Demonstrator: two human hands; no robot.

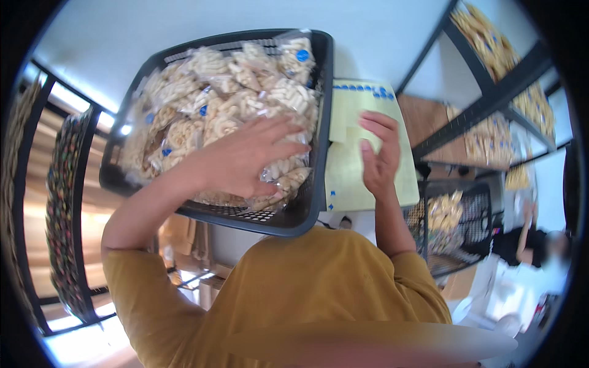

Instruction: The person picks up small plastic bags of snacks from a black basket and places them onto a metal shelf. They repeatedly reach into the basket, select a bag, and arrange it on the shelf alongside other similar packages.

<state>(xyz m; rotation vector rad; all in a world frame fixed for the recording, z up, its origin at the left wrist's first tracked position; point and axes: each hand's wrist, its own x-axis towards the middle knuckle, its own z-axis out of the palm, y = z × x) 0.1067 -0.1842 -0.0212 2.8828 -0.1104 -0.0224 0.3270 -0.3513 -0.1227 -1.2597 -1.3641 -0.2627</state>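
Observation:
A dark plastic basket with perforated walls stands before me, filled with clear plastic bags of pale snacks, some bearing round blue stickers. My left hand rests spread over the bags near the basket's right side; whether it grips one of them cannot be told. To the right of the basket lies a yellowish sticker sheet with rows of blue round stickers along its far edge and a few at its near left corner. Over this sheet is my right hand, slightly blurred, its fingers apart and nothing seen between them.
Dark metal shelving with bagged snacks rises at the right. Below it is another dark basket holding bags. Racks of packed goods stand at the left. A person in dark clothing is at the far right.

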